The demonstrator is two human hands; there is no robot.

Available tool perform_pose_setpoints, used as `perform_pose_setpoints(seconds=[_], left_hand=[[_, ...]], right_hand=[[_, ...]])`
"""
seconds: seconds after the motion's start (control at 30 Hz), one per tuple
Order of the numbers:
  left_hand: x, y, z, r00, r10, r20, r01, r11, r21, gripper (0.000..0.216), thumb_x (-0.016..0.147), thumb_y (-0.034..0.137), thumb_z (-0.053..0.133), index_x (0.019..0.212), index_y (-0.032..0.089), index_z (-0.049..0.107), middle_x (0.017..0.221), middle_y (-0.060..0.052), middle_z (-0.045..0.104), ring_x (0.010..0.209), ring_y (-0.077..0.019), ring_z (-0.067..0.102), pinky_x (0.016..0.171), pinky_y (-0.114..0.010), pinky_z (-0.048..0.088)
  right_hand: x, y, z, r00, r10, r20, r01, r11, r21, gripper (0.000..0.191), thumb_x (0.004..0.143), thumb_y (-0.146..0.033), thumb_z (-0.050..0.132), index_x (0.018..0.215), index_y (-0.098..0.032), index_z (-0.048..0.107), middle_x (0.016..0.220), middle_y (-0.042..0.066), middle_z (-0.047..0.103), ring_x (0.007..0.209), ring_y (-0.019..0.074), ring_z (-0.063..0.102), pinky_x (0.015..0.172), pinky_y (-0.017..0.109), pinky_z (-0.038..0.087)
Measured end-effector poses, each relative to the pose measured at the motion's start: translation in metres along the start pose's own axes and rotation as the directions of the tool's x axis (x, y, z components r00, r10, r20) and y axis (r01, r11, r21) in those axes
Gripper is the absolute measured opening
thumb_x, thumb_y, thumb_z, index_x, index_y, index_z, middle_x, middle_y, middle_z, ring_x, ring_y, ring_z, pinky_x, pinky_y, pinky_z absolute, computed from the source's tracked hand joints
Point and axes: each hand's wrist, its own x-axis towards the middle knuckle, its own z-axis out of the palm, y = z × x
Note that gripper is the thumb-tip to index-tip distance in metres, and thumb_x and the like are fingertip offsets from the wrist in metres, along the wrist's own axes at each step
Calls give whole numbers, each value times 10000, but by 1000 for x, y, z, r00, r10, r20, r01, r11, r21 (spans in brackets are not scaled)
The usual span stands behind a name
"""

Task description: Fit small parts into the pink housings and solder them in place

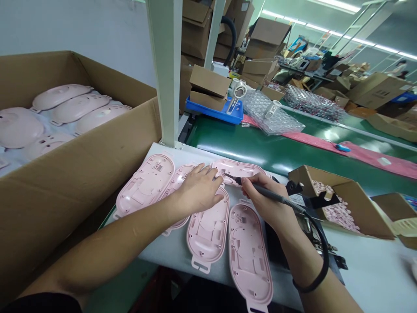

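Note:
My right hand (269,195) grips a soldering iron (265,191) with a grey handle and a black cord that loops over the wrist. The iron's tip meets the left end of a pink plastic shell (243,168) lying crosswise at the back of the table. My left hand (202,188) rests with its fingers spread, fingertips by that same end. Beneath and beside it lie more pink shells, hollow side up: one at the far left (146,182), one partly covered by my arm (178,179), one in the middle (208,230) and one nearer me (250,254).
A large cardboard box (97,174) with several pink shells stands left. At right, a small box (374,215) holds many little pink pieces, beside a black metal stand (309,230). Behind a white post (164,74) runs a green conveyor belt (224,139) carrying a blue tray (215,111).

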Motion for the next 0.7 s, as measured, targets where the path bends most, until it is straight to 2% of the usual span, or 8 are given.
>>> perform_pose_setpoints(seconds=[0.23, 0.33, 0.4, 0.47, 0.57, 0.7], left_hand=[[-2, 0, 2, 1000, 3, -18, -3, 1000, -14, 478, 995, 478, 523, 1311, 135, 627, 1410, -165, 594, 1369, -321, 509, 1217, -514, 286], [-1, -2, 4, 1000, 5, -18, -6, 1000, -26, 477, 1000, 483, 511, 1298, 133, 638, 1419, -167, 590, 1375, -320, 506, 1217, -522, 289], [0, -2, 4, 1000, 7, -24, -8, 999, -33, 469, 1003, 481, 504, 1278, 130, 652, 1410, -165, 599, 1369, -320, 512, 1216, -529, 290], [0, -1, -1, 1000, 8, -23, -9, 999, -31, 477, 1008, 485, 498, 1284, 127, 653, 1414, -163, 597, 1386, -325, 495, 1220, -536, 286], [-14, 8, -18, 999, 16, -51, -18, 999, -43, 521, 1007, 524, 497, 1300, 120, 648, 1449, -164, 570, 1415, -328, 461, 1220, -530, 297], [-60, 20, -33, 993, -21, -119, 11, 996, -86, 530, 996, 551, 510, 1255, 118, 672, 1382, -155, 618, 1295, -308, 565, 1172, -489, 390]], right_hand=[[-2, 0, 0, 1000, 9, -3, -9, 1000, 3, 324, 899, -520, 644, 827, -211, 705, 740, 24, 714, 682, 177, 676, 643, 297, 496], [-3, 0, -1, 991, -19, -134, 24, 999, 42, 309, 897, -508, 666, 825, -209, 692, 713, 19, 709, 660, 178, 681, 653, 304, 516], [-4, -2, -3, 970, -39, -241, 78, 985, 155, 312, 904, -515, 668, 880, -205, 684, 720, 19, 709, 641, 178, 684, 650, 310, 536], [-6, -7, -6, 954, -52, -294, 130, 959, 252, 318, 905, -519, 676, 975, -209, 684, 765, 23, 724, 643, 179, 694, 646, 311, 553], [-12, -21, -10, 955, -99, -281, 160, 966, 205, 303, 894, -512, 700, 994, -226, 705, 779, 22, 741, 675, 183, 710, 664, 305, 559], [-16, -42, -8, 971, -180, -155, 193, 978, 77, 307, 897, -526, 691, 818, -233, 738, 704, 13, 732, 621, 173, 688, 625, 297, 524]])
